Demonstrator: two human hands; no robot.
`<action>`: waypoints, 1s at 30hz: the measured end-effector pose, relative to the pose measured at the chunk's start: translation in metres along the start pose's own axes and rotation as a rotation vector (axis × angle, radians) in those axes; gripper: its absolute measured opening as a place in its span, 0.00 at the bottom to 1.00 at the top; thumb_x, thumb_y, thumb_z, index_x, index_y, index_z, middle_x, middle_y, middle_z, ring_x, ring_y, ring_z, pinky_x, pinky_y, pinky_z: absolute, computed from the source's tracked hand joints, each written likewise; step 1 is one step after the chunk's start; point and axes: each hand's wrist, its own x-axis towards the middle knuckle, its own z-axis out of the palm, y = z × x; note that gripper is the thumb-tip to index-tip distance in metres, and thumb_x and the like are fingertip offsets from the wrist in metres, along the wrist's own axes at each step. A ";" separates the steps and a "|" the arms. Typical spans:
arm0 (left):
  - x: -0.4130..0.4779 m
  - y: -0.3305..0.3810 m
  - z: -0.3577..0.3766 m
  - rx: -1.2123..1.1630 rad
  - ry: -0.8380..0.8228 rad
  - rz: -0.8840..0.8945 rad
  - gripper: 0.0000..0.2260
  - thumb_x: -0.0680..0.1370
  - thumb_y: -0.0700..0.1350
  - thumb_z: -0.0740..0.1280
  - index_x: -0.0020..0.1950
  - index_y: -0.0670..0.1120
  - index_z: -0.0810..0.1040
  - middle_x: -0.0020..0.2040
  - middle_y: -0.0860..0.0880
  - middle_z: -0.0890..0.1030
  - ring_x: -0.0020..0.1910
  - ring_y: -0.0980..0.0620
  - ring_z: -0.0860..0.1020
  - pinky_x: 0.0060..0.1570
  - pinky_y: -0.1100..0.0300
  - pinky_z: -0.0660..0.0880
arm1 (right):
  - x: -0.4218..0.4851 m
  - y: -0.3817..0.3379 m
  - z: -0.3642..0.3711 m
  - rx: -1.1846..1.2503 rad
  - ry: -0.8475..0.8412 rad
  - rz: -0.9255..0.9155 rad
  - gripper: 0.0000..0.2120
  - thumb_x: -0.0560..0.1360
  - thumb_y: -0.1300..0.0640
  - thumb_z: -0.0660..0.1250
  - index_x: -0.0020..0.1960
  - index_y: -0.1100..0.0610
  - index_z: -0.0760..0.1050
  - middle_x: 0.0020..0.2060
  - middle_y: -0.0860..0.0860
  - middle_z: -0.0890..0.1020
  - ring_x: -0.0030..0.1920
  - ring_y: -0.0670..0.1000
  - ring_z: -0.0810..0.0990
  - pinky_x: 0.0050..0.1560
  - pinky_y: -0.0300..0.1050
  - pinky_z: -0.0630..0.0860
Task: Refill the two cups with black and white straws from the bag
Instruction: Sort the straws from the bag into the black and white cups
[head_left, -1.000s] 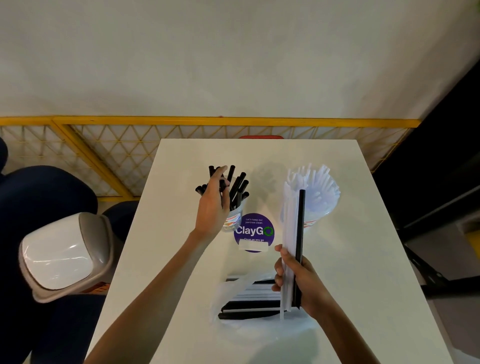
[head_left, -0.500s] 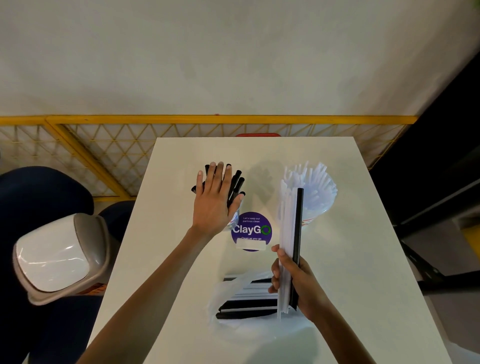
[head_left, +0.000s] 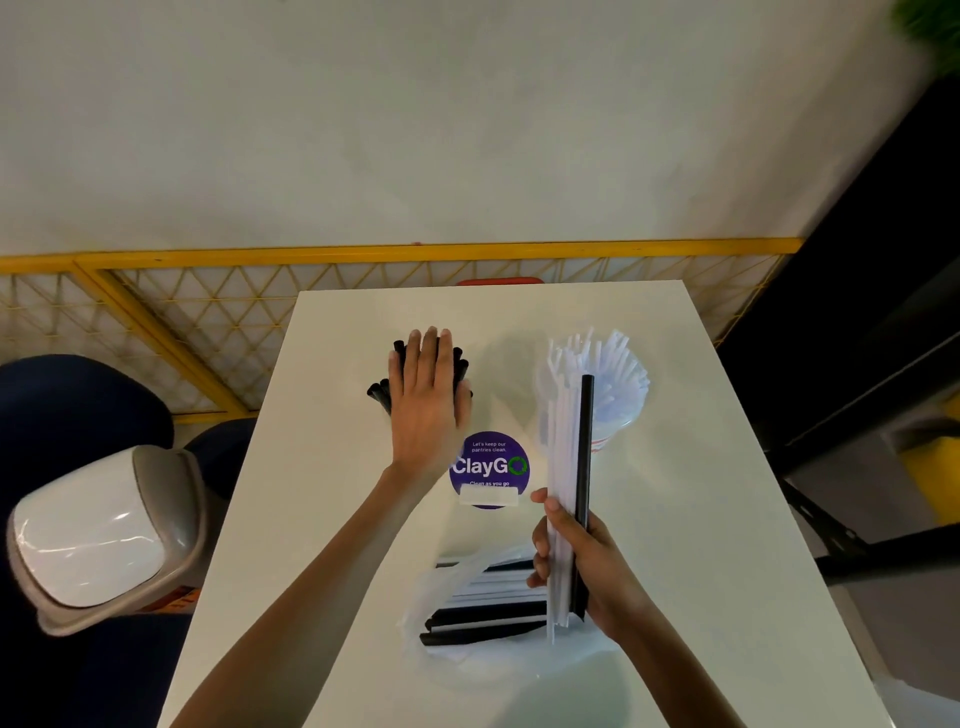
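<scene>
Where the left hand was curled among the tips of the thin black plastic straws a second ago, we now see it spread flat, fingers straight and close together, palm laid across their tops. The cup that holds them is hidden under the hand, so we cannot say how deep they sit. We take this as a tamping move. The black straws are being pushed level, which would mean the black half of the refill is settled for this round.

The right hand has not altered. It grips an upright bundle of white plastic straws with one long black straw lying against the bundle's right side. It is near the clear plastic cup, which is already fanned full of standing white straws, towards the far right of the white bench. We judge that the bundle goes there next, and that the lone black straw must first be sorted out to the other cup.

The crumpled clear plastic bag lies open on the near part of the bench, partly under the right hand. Loose straws, black and white, are left inside, so the job is not finished.
</scene>
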 end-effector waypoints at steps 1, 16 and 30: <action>-0.001 0.011 -0.007 -0.152 0.017 -0.019 0.20 0.79 0.45 0.54 0.68 0.38 0.67 0.66 0.39 0.72 0.68 0.40 0.69 0.70 0.50 0.59 | -0.001 -0.001 0.000 0.010 -0.005 0.002 0.08 0.79 0.56 0.56 0.52 0.55 0.73 0.27 0.52 0.73 0.26 0.48 0.73 0.28 0.43 0.77; -0.039 0.130 -0.032 -1.179 -0.669 -0.547 0.12 0.80 0.47 0.60 0.53 0.40 0.78 0.40 0.45 0.84 0.39 0.50 0.82 0.38 0.59 0.80 | -0.023 -0.014 -0.027 0.142 -0.102 0.064 0.11 0.79 0.49 0.55 0.49 0.54 0.73 0.22 0.48 0.68 0.19 0.44 0.64 0.21 0.35 0.64; -0.024 0.155 -0.022 -1.120 -0.573 -0.637 0.12 0.83 0.42 0.51 0.43 0.42 0.69 0.25 0.51 0.80 0.25 0.58 0.79 0.28 0.67 0.76 | -0.037 -0.020 -0.058 0.147 0.007 0.041 0.14 0.81 0.54 0.54 0.57 0.58 0.74 0.40 0.57 0.86 0.33 0.54 0.84 0.32 0.43 0.80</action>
